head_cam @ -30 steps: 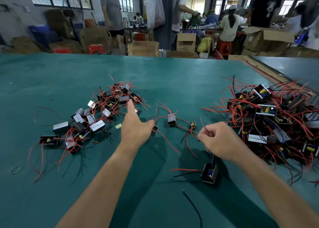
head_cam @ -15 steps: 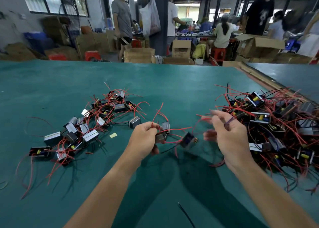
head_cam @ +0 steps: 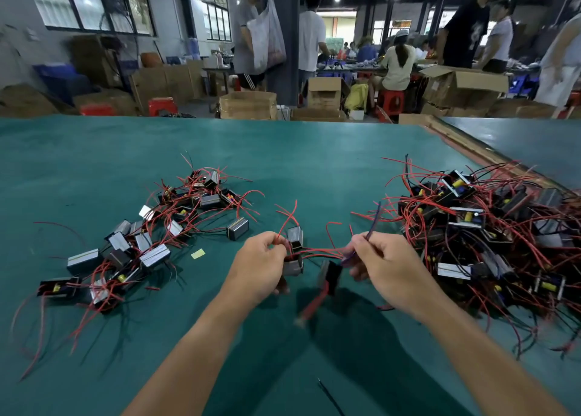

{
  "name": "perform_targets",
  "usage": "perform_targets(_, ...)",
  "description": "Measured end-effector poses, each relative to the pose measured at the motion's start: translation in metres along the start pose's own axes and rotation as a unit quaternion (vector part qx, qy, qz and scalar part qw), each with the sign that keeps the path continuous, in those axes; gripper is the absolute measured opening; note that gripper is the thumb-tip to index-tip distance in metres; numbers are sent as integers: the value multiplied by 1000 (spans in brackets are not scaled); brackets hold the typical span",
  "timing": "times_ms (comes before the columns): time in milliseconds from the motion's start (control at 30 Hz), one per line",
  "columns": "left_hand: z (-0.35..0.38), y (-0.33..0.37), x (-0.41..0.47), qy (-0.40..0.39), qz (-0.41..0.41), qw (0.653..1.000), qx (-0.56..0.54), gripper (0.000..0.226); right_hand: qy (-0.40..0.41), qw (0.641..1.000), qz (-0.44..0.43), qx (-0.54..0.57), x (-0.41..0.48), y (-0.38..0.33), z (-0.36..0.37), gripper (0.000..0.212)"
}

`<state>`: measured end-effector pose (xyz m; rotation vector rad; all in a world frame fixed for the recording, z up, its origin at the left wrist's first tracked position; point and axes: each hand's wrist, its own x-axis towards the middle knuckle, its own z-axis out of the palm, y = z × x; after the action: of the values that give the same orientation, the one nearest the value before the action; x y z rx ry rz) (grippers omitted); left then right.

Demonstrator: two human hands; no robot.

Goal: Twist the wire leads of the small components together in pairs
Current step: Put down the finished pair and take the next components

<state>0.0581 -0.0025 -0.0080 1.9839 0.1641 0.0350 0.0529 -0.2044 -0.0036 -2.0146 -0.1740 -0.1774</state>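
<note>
Windowed workshop (head_cam: 94,3), cardboard boxes (head_cam: 248,104)

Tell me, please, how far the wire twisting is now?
Likely done: the smaller pile at left, though its twists are too small to see. In hand: left hand and right hand pinch the red leads of components between them. Left: the bigger tangled pile at right.
</note>
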Motion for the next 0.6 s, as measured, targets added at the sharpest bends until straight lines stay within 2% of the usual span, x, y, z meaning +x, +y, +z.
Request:
perform_targets(67,-2,-1,0,14,16,999,48,22,-26,1000,2,9,-1,-3,-3,41)
perform_targets(167,-5,-3,-6,42,44,986,156,26,-96,989,17,-108,-3,1,-5,40)
perform_targets(267,-4,-1,-11,21,50,983,175,21,-128,970,-11,-208,-5,1,-6,30)
perform_targets(367,-4,0,-12,21,53,984,168,17,-87,981,-40,-170,-6,-2,-7,19)
perform_targets(500,-6,3,-13,49,77,985,145,6,3,992,10,-123,-3,-1,-9,7)
perform_targets(600,-9,5,-14,70,100,984,133,11,91,984,-2,-152,-3,-2,-9,33)
